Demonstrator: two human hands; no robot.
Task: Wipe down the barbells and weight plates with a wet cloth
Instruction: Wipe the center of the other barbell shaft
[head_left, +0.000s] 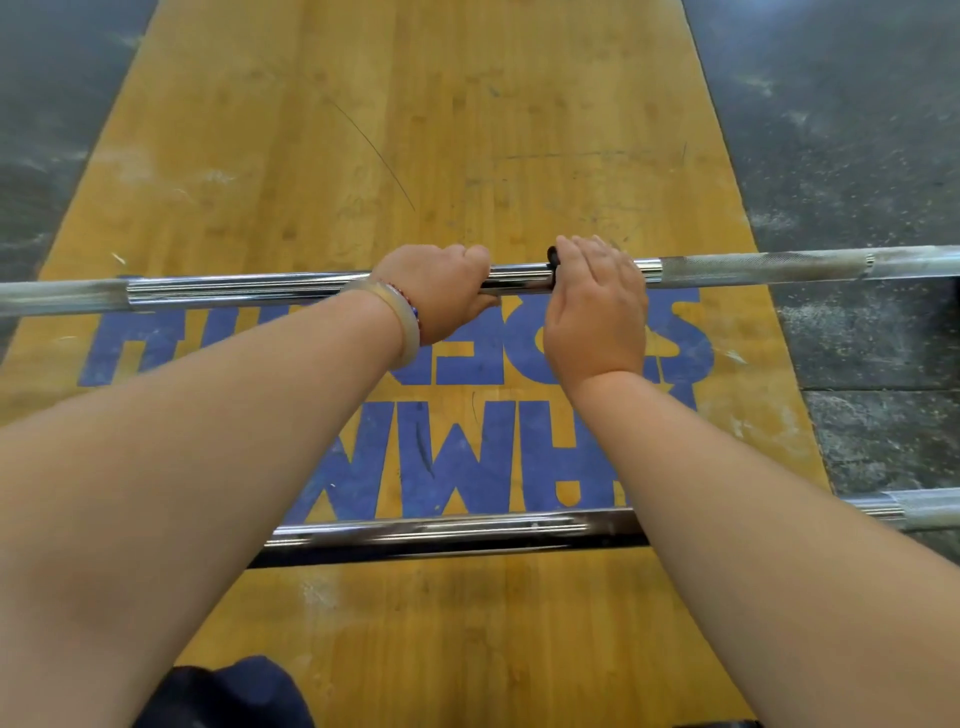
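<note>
Grips the far barbell (753, 267) with both hands near its middle, over the smooth chrome section. Left hand (441, 291) wrapped round the bar from above, fingers curled tight over the far side, knuckles up. Right hand (597, 312) just beside it to the right, palm down on the bar, fingers folded over the top and closed round it. At the left edge of that hand, a small black scrap (552, 258) peeking out against the bar; possibly the cloth, though too little shows to be sure.

Far barbell stretched left to right across the whole view, above a wooden platform (415, 130), with knurled grey stretches to either side of the hands. Nearer, and parallel to it, a second barbell (441, 530) down on the platform, partly hidden behind both forearms, its right end reaching out over the dark floor.

On the platform between and under the two bars, large blue lettering (467, 457), upside down from here and partly covered by arms and bars. Left and right of the wood, dark speckled rubber flooring (857, 130), scuffed with pale marks.

On the left wrist, a clear bangle (408, 338) and a thin beaded band (402, 300). At the near bottom edge, a fold of dark blue fabric (234, 691).
</note>
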